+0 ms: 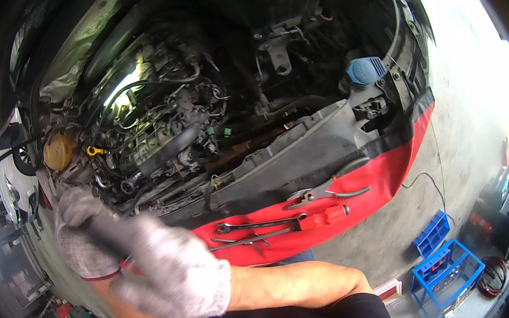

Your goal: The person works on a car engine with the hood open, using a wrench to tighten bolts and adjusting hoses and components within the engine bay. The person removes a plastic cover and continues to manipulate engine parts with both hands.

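Observation:
Both my hands wear pale grey knit gloves and are together at the lower left, over the front edge of the engine bay. A dark, rounded, tube-like piece [112, 236] spans between them, too blurred to name. My left hand [84, 239] is curled at its far end. My right hand [176, 269], nearer and smeared by motion, closes at its other end. Right of my hands, a combination wrench [261, 223], a red-handled screwdriver [322, 217] and grey-handled pliers [326, 192] lie on the red fender cover [374, 180].
Beyond the cover is the open engine bay with the engine [165, 137], a yellow-brown reservoir [59, 152], a yellow dipstick ring [95, 151] and a blue cap [365, 71]. A lit work lamp [123, 86] shines inside. Blue crates [433, 233] and a blue frame [447, 281] stand on the floor at right.

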`<act>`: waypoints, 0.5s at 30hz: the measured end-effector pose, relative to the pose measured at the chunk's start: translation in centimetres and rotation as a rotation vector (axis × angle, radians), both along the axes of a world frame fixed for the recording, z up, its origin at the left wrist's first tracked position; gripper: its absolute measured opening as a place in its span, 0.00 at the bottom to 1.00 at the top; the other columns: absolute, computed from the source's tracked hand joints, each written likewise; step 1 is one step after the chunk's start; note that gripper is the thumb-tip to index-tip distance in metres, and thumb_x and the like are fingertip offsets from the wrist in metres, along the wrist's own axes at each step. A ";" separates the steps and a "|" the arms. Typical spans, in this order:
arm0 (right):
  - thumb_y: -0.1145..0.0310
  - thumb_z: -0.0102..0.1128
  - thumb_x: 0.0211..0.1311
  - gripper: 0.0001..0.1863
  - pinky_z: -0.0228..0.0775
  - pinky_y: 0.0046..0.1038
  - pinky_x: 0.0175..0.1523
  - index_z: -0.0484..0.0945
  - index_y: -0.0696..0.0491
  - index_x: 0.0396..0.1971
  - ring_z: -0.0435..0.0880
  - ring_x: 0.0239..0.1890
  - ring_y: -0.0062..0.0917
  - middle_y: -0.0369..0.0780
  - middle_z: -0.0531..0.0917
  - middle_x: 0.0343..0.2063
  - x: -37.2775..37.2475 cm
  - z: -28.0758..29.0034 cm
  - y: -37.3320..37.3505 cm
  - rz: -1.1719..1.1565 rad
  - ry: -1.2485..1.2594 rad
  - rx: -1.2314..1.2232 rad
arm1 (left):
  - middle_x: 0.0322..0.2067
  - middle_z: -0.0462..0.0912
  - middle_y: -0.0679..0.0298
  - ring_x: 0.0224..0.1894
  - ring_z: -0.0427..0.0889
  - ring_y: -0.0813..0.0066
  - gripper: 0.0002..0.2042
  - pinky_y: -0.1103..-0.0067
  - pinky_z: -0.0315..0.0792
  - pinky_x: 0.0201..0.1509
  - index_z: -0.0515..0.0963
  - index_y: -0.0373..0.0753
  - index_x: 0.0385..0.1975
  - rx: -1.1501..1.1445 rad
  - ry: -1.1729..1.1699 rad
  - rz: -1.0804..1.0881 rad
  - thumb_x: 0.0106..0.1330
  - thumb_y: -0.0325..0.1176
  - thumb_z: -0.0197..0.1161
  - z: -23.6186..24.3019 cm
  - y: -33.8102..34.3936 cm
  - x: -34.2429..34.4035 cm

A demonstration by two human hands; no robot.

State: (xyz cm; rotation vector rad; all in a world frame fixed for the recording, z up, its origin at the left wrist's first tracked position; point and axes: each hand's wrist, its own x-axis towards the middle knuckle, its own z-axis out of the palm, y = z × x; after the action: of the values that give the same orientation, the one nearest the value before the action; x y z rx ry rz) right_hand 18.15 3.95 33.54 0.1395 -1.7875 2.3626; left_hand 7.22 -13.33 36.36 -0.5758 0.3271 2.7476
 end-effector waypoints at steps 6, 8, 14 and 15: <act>0.59 0.69 0.59 0.34 0.79 0.44 0.43 0.67 0.55 0.63 0.84 0.39 0.49 0.51 0.78 0.44 -0.6 -2.1 0.5 0.240 0.320 -0.074 | 0.22 0.67 0.71 0.19 0.68 0.80 0.09 0.81 0.72 0.25 0.69 0.42 0.31 -0.035 0.139 -0.077 0.78 0.28 0.48 0.7 0.4 0.9; 0.54 0.73 0.58 0.35 0.78 0.42 0.45 0.71 0.55 0.61 0.84 0.38 0.45 0.48 0.81 0.43 -0.7 -3.4 1.5 0.235 0.276 -0.174 | 0.22 0.67 0.71 0.19 0.69 0.80 0.09 0.83 0.71 0.23 0.69 0.42 0.31 -0.056 0.173 -0.079 0.77 0.27 0.48 1.4 0.7 0.8; 0.56 0.69 0.64 0.19 0.75 0.42 0.43 0.80 0.59 0.40 0.83 0.38 0.46 0.47 0.83 0.37 -0.8 -3.9 3.2 0.504 0.167 -0.275 | 0.21 0.67 0.70 0.15 0.68 0.81 0.11 0.82 0.69 0.16 0.67 0.40 0.30 -0.108 0.168 0.030 0.80 0.28 0.47 2.4 3.1 0.7; 0.58 0.67 0.65 0.17 0.75 0.41 0.44 0.80 0.59 0.40 0.83 0.38 0.47 0.47 0.83 0.37 -0.8 -4.0 3.1 0.471 0.188 -0.304 | 0.19 0.66 0.70 0.14 0.68 0.80 0.11 0.82 0.70 0.16 0.67 0.39 0.29 -0.085 0.199 0.023 0.80 0.27 0.48 2.1 3.5 0.4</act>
State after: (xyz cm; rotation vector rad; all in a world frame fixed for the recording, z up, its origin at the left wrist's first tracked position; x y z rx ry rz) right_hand 17.37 7.02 29.58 0.7866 -1.4045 2.7848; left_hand 7.60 -9.79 38.49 -0.3287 0.4877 2.8296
